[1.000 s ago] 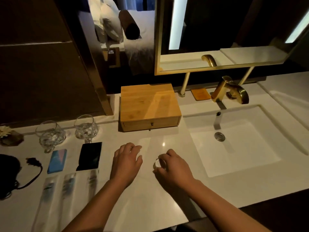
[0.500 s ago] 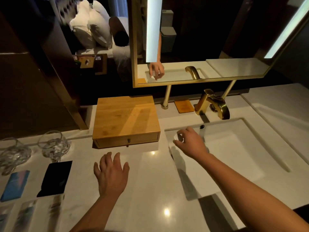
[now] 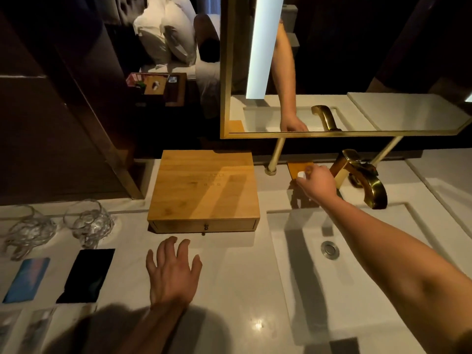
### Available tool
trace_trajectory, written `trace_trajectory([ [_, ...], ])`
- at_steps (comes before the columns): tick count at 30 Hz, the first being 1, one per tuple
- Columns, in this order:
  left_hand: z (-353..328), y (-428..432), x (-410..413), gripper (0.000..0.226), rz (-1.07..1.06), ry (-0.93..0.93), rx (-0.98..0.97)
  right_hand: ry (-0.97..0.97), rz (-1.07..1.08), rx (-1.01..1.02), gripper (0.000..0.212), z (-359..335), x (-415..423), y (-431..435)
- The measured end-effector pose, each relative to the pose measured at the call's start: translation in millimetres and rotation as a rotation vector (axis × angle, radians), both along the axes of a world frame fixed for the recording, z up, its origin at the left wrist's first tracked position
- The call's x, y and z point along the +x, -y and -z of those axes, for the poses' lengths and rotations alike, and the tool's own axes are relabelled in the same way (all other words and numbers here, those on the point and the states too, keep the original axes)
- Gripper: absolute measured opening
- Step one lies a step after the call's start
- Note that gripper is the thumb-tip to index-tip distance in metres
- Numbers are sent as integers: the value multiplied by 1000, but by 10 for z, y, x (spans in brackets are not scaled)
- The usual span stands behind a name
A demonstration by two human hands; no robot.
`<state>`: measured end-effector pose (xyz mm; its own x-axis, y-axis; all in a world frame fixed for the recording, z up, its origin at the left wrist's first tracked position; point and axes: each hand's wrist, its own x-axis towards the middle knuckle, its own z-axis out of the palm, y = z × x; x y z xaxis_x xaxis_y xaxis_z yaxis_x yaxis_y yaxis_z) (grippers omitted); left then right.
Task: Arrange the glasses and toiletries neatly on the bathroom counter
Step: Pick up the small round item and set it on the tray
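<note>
My right hand [image 3: 316, 183] reaches to the back of the counter and pinches a small white round item [image 3: 301, 175] just over a small wooden tray [image 3: 296, 167] left of the gold faucet [image 3: 362, 181]. My left hand [image 3: 173, 272] lies flat with fingers spread on the white counter [image 3: 237, 282] in front of a wooden drawer box [image 3: 204, 190]. Two clear faceted glasses [image 3: 88, 222] [image 3: 28, 229] stand at the left. In front of them lie a blue packet [image 3: 26, 279], a black packet [image 3: 86, 275] and clear-wrapped toiletries [image 3: 38, 328].
The white sink basin [image 3: 357, 284] with its drain [image 3: 330, 249] fills the right side, under my right forearm. A gold-framed mirror [image 3: 224, 72] on posts hangs above the faucet. A dark panel wall stands at the left rear.
My right hand has carried the small white item from the counter front, over the basin, back to the wooden tray by the faucet. My left hand flattened and stayed put. The view tilted up.
</note>
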<state>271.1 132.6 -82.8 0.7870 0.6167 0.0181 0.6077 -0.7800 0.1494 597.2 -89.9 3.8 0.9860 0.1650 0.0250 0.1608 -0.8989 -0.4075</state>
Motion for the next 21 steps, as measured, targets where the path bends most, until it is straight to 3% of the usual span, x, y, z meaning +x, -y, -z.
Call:
trace_trajectory([
  [14, -3, 18, 9, 51, 12, 13, 53, -5, 86, -130, 26, 315, 442, -33],
  [21, -1, 17, 9, 48, 7, 23, 47, 7, 59, -102, 19, 404, 506, -7],
])
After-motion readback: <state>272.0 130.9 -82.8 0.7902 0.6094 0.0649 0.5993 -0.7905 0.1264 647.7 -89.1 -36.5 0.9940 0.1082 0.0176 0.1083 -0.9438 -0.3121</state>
